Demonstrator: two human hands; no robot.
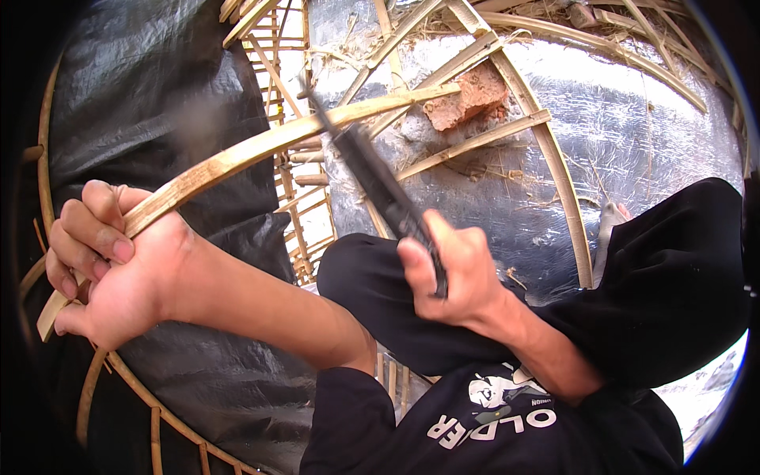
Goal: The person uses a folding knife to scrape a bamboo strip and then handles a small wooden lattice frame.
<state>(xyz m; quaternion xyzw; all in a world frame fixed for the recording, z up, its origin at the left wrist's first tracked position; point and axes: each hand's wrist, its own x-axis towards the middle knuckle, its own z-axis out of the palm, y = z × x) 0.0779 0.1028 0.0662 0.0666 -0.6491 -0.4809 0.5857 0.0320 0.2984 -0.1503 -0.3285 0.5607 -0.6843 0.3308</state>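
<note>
My left hand (107, 265) is closed around the near end of a long curved bamboo strip (261, 146), which arcs up and right across the view. My right hand (455, 265) grips the handle of a dark knife (372, 178). Its blade points up and left and meets the strip near the middle of the view. The knife looks blurred. My knees in black trousers (665, 277) sit below the hands.
A silver foil sheet (617, 134) covers the ground ahead, with several bamboo strips (475, 142) and a reddish brick (467, 99) lying on it. A black plastic sheet (150, 87) lies to the left. A bamboo lattice frame (297, 182) stands between them. A curved bamboo hoop (158, 416) runs at lower left.
</note>
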